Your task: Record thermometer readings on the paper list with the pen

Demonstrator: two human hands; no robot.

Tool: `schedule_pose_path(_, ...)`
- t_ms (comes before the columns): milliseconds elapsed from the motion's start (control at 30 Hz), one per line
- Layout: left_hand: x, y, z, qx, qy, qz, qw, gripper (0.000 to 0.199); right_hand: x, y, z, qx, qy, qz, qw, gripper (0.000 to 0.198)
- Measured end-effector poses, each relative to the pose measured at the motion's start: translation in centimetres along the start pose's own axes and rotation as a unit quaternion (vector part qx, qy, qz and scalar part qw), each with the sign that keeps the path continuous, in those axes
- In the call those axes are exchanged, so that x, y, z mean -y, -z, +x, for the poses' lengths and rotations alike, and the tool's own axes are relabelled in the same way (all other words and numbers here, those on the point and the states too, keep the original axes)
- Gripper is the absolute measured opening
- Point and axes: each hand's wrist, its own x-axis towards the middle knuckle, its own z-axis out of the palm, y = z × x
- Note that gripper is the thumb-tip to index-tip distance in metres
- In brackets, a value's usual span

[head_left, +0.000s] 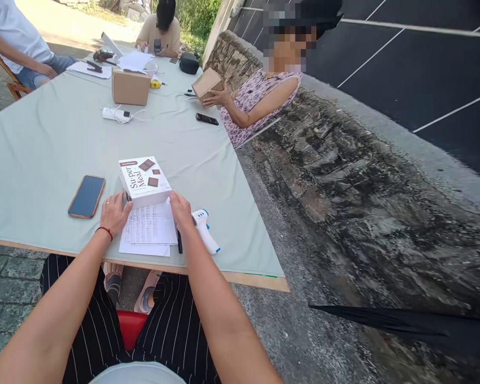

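A white box printed "Su-per Meal" with brown squares (144, 178) lies flat on the cloth-covered table in front of me. My left hand (114, 214) is at its near left corner, with the thumb by the front face. At the near right corner, my right hand (180, 209) has its fingers against the side. Together the two hands grip the box between them. Printed sheets of paper (148, 229) lie beneath its near edge. A black pen (180, 242) and a white infrared thermometer (206, 232) are beside my right wrist. Left of my left hand rests a smartphone (87, 197).
Farther up the table (56, 154) stand a brown carton (130, 87), a white cabled device (117, 114) and a black phone (207, 119). A person at the right holds another carton (207, 85). Two more people sit at the far end. A stone wall (304, 154) runs along the right.
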Motion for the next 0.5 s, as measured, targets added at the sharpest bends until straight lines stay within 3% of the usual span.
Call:
schedule_pose_path(267, -0.8, 0.5, -0.3, 0.020, -0.025, 0.005, 0.999, 0.061, 0.5, -1.8, 1.5, -0.023, -0.107, 0.069, 0.992, 0.047)
schedule_pose_path(400, -0.7, 0.5, -0.3, 0.022, -0.039, -0.018, 0.999, 0.061, 0.1, -1.4, 1.2, -0.006, -0.085, 0.084, 0.993, 0.041)
schedule_pose_path(500, -0.5, 0.5, -0.4, 0.012, -0.052, -0.043, 0.998, 0.064, 0.0, -1.0, 0.8, 0.020, -0.033, 0.079, 0.996, 0.045)
